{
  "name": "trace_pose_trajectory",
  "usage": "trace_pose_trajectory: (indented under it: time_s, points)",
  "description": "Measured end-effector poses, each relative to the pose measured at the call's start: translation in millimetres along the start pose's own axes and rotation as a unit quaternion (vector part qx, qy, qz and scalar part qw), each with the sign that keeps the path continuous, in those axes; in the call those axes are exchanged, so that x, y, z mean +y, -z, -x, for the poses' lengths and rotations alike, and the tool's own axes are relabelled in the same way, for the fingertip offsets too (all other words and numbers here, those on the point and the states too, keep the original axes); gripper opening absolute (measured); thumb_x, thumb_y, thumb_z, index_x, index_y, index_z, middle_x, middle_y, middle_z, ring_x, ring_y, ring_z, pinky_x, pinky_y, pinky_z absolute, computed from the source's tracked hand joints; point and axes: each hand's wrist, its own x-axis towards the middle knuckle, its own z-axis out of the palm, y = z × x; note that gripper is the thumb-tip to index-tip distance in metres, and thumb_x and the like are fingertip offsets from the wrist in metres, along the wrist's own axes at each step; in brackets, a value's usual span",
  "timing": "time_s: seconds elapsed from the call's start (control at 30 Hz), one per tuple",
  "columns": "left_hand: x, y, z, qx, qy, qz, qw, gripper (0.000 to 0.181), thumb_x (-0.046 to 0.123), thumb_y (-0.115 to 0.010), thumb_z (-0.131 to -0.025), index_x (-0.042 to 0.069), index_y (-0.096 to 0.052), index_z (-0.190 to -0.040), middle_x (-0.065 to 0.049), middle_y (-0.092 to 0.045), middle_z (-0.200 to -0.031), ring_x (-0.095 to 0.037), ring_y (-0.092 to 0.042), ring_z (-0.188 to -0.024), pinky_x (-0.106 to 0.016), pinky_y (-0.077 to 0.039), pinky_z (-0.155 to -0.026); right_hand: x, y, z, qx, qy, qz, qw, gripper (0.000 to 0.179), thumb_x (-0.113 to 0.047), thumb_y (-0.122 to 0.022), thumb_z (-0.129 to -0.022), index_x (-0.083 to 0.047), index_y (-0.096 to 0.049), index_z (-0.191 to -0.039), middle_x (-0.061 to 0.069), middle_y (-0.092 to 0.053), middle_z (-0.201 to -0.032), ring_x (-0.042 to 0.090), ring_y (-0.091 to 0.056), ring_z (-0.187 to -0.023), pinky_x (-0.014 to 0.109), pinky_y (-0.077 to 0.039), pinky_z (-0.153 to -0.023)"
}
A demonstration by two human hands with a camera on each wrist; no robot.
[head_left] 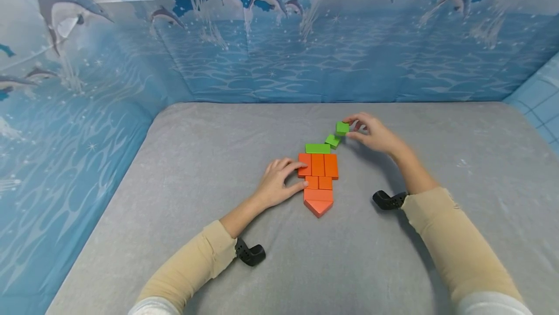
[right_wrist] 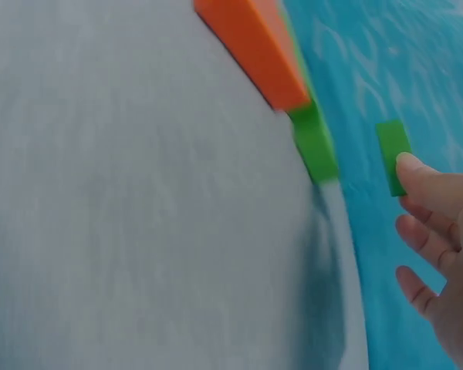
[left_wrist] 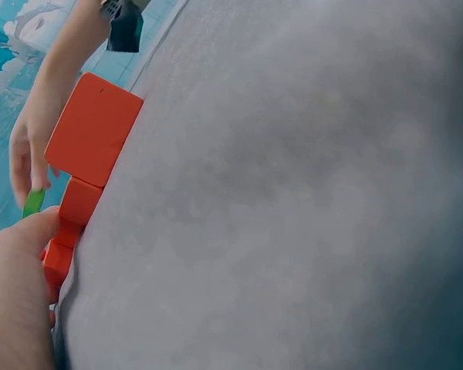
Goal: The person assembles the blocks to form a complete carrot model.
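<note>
In the head view, my right hand [head_left: 371,133] pinches a small green block [head_left: 342,128] between thumb and fingers. The right wrist view shows that green block [right_wrist: 393,156] raised off the grey surface. Below it a second small green block [head_left: 333,141] sits turned at an angle, near the corner of a longer green block [head_left: 318,148]. That longer one lies along the far side of three orange blocks [head_left: 318,165] set side by side. My left hand [head_left: 279,181] rests beside the orange blocks, index fingertip on the leftmost one and thumb at a smaller orange block [head_left: 312,182].
Nearer me, an orange rectangular block [head_left: 318,194] and a triangular block [head_left: 318,207] pointing toward me continue the figure. Grey cloth [head_left: 196,159] covers the table. Blue dolphin-print curtains [head_left: 284,62] stand behind and at the left. Black wrist cameras [head_left: 251,253] hang at both wrists.
</note>
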Motion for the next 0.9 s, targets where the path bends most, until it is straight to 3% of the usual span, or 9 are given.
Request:
trace_pose_trajectory:
  time_s: [0.13,0.43,0.9]
  points:
    - [0.3,0.1,-0.1,0.001,0.000,0.002,1.0000,0.045,0.040,-0.063,-0.084,0.020,-0.056,-0.124,-0.003,-0.053,-0.117,-0.019,-0.044,-0.105,-0.041,-0.030,-0.096,-8,-13,-17.0,-0.032,0.019,0.007,0.9993,0.033,-0.005,-0.057,-0.089,0.005,-0.051,-0.120,0.022,-0.048,-0.117,0.033,-0.048,-0.095,0.047,-0.038,-0.080]
    - [-0.5,0.4,-0.2,-0.002,0.004,0.002,1.0000,0.044,0.040,-0.062,-0.085,0.021,-0.056,-0.124,-0.002,-0.053,-0.116,-0.018,-0.044,-0.104,-0.040,-0.030,-0.096,-25,-33,-46.0,-0.099,0.014,0.031,0.9946,0.035,-0.007,-0.058,-0.089,0.003,-0.051,-0.122,0.020,-0.049,-0.121,0.031,-0.048,-0.098,0.046,-0.040,-0.084]
    - [-0.7,0.9,0.5,-0.003,-0.004,0.003,1.0000,0.044,0.040,-0.062,-0.085,0.020,-0.055,-0.124,-0.002,-0.053,-0.118,-0.018,-0.044,-0.104,-0.040,-0.030,-0.097,-24,-56,-61.9,-0.118,-0.002,0.034,0.9924,0.033,-0.006,-0.059,-0.088,0.001,-0.056,-0.120,0.019,-0.052,-0.119,0.032,-0.049,-0.103,0.046,-0.039,-0.090]
